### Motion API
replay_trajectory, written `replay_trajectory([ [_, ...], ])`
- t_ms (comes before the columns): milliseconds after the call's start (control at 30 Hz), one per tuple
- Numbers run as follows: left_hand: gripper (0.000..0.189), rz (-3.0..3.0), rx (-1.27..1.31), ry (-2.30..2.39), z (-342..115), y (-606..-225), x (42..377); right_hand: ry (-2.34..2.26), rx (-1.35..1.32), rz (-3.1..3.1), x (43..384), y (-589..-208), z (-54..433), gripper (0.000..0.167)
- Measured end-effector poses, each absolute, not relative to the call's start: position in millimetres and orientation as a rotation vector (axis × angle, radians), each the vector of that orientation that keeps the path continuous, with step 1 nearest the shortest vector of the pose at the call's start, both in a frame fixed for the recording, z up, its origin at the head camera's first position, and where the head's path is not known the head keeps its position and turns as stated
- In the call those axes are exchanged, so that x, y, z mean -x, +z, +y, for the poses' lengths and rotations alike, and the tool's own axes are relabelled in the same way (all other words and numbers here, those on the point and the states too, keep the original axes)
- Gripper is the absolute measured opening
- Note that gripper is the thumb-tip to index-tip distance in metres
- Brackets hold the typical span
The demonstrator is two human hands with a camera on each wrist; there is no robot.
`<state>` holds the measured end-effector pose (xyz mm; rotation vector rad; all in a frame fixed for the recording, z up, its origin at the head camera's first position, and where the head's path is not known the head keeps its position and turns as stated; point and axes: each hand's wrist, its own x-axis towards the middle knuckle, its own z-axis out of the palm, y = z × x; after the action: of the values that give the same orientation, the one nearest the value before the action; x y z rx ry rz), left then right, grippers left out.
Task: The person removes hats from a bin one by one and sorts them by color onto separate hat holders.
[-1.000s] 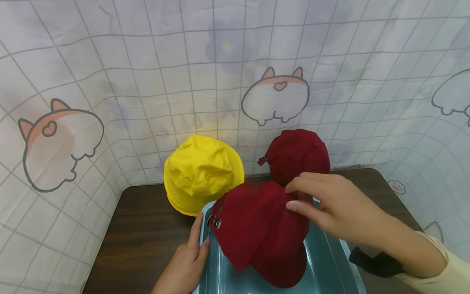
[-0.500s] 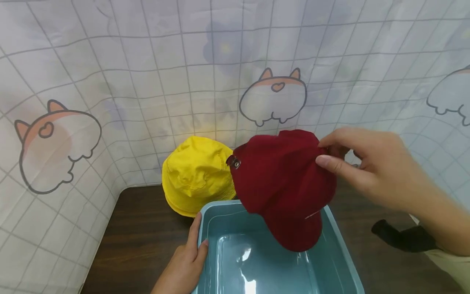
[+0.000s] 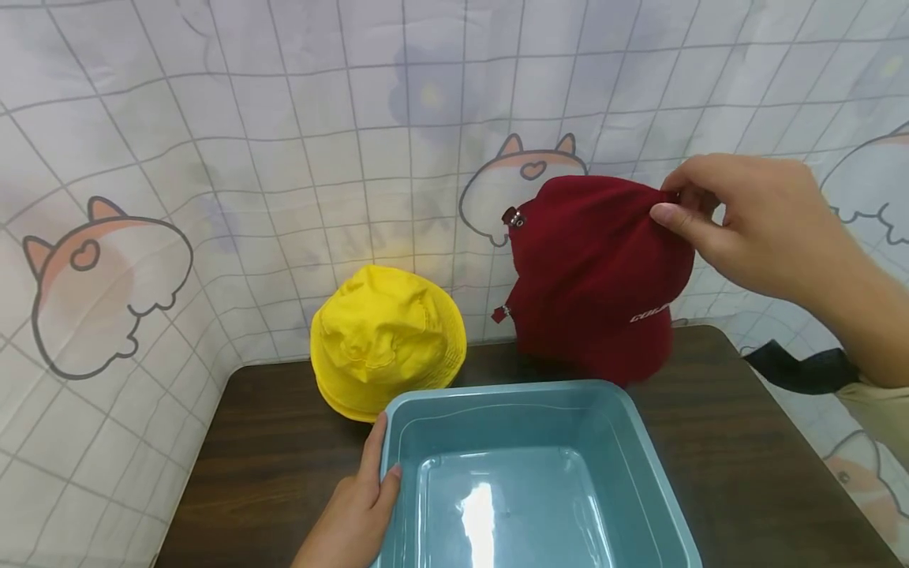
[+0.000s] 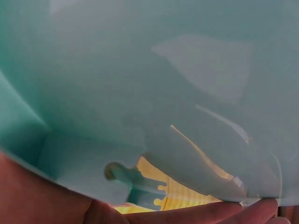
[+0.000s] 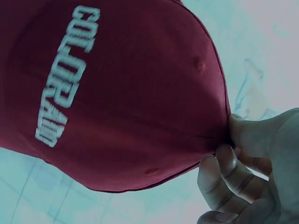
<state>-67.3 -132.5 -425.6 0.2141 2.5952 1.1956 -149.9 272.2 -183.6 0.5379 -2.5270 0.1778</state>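
Note:
My right hand (image 3: pixel 767 225) pinches the crown of a dark red baseball cap (image 3: pixel 604 237) between thumb and fingers. The cap hangs brim down, raised at the back right, its metal strap buckle facing left. White letters reading COLORADO run across its front in the right wrist view, where the thumb and fingertips nip the top of the cap (image 5: pixel 140 93). At the left my left hand (image 3: pixel 351 505) grips the rim of a blue-green plastic tub (image 3: pixel 497 389), thumb on top. The left wrist view is mostly filled by the tub's glossy wall (image 4: pixel 117 70).
A yellow bucket hat (image 3: pixel 387 339) sits behind the tub's left corner. Behind the held cap, a second red cap shows mainly by its strap end (image 3: pixel 502 314). The dark wooden table (image 3: pixel 234 465) meets a white grid-patterned curtain (image 3: pixel 284 158) at back and sides.
My right hand has lifted the red cap up out of the tub and carried it back and to the right, over the second red cap. The left hand stays on the tub rim.

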Motion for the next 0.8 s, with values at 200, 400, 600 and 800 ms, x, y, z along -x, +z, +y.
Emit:
replay_trajectory([
  [200,0.071,2.596,-0.209,1.201,-131,-426,67,0.135,-0.491,-2.641,172,-189,284,0.021],
  [400,0.071,2.611,-0.215,1.202,-130,-426,67,0.176,-0.483,-2.737,195,-203,287,0.022],
  [600,0.071,2.616,-0.226,1.2,-131,-426,67,0.194,-0.467,-2.798,211,-223,282,0.023],
  [800,0.071,2.618,-0.24,1.206,-131,-426,66,0.188,-0.436,-2.826,223,-241,276,0.023],
])
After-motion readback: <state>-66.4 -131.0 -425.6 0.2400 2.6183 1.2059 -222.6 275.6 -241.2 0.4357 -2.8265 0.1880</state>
